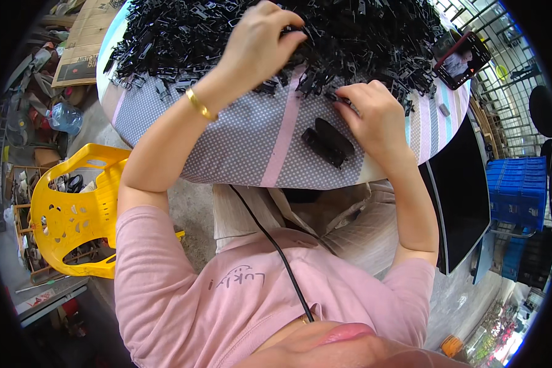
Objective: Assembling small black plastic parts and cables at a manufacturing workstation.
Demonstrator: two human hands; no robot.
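Observation:
A broad heap of small black plastic pieces (362,37), clip-like in shape, covers the far part of the round table (227,141). My left hand (260,49), with a gold bracelet (200,104) at the wrist, is over the heap's near side. Its thumb and forefinger close on a small black piece, mostly hidden by the fingers. At the heap's near edge, my right hand (374,113) pinches another small black piece (332,97) between thumb and fingertips. Close beside that hand, on the dotted cloth, lies an opened black case (328,142).
A phone (463,61) with a lit screen stands at the table's right, near a small grey object (444,110). A yellow plastic chair (73,208) is at left, with a clear plastic bottle (65,118) beyond. Blue crates (516,190) and a dark panel (460,196) stand at right.

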